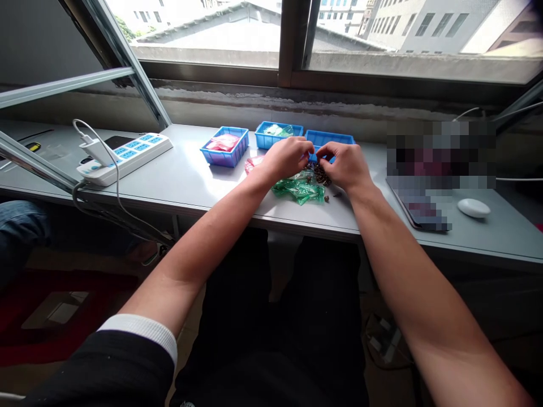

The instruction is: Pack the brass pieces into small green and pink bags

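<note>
Over the white table, my left hand point(292, 158) and my right hand point(345, 165) are close together, fingers curled into pinches. Whatever is between the fingertips is too small to make out. Just below them lies a dark brown clump point(323, 175), perhaps of small pieces, its kind unclear. Crumpled green plastic wrappers point(301, 191) lie in front of my left hand, with a pink-and-white wrapper point(251, 164) partly hidden behind my left forearm. A small brown bit point(326, 199) rests near the wrappers. Behind my hands stands a blue basket point(331, 135), its inside partly covered by them.
Another blue basket point(219, 160) holds pink packets, and a middle blue basket point(263, 141) holds green and white ones. A power strip point(139, 156) with a plugged-in charger sits left. On the right are a blurred flat device point(407, 209) and a white mouse point(474, 208). A metal frame point(146, 85) rises left.
</note>
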A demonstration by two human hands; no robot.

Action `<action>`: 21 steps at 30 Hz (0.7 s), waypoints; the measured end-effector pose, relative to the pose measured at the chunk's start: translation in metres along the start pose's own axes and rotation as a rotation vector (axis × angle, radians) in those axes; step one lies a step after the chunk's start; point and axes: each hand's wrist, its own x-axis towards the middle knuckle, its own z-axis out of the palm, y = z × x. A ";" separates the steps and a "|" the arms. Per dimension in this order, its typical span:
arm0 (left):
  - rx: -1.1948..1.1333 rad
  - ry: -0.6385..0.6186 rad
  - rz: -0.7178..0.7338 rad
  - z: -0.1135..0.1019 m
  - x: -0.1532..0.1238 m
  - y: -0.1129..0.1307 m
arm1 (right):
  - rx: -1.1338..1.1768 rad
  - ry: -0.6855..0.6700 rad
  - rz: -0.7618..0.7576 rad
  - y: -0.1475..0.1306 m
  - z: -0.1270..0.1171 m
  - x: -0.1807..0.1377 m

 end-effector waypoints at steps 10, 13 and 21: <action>-0.122 0.097 -0.084 -0.001 -0.008 -0.013 | -0.081 -0.088 -0.012 -0.011 0.008 0.005; -0.112 0.085 -0.082 0.000 -0.009 -0.010 | -0.099 -0.087 0.000 -0.012 0.010 0.006; -0.186 0.072 -0.094 -0.002 -0.008 -0.008 | 0.161 0.046 0.046 -0.024 0.006 0.009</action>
